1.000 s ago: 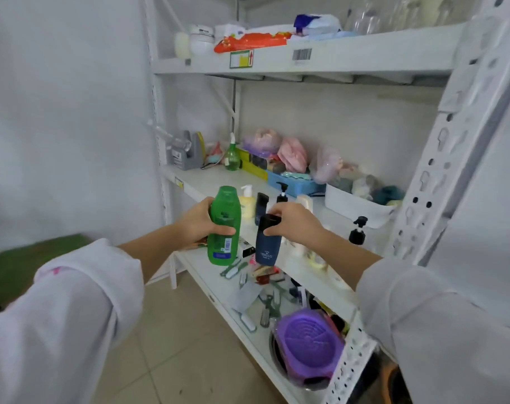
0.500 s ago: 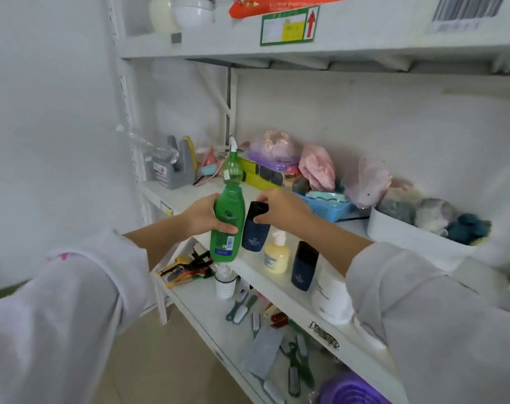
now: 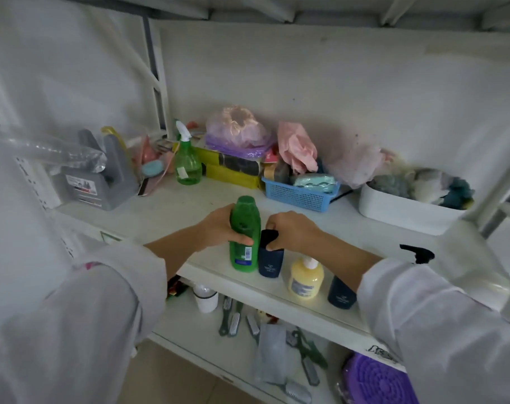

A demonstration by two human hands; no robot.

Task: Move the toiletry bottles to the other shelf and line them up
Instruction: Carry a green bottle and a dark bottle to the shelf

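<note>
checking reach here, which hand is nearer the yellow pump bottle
Right. The right hand grips the dark bottle standing just left of the yellow pump bottle. The left hand holds the green bottle, farther left.

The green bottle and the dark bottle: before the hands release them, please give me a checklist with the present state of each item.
1. Left hand grips green bottle: ok.
2. Right hand pinches cap of dark blue bottle: ok.
3. Both bottles upright: ok.
4. Bases fully resting on shelf: cannot tell.
5. In line with yellow pump bottle near the front edge: ok.
</note>
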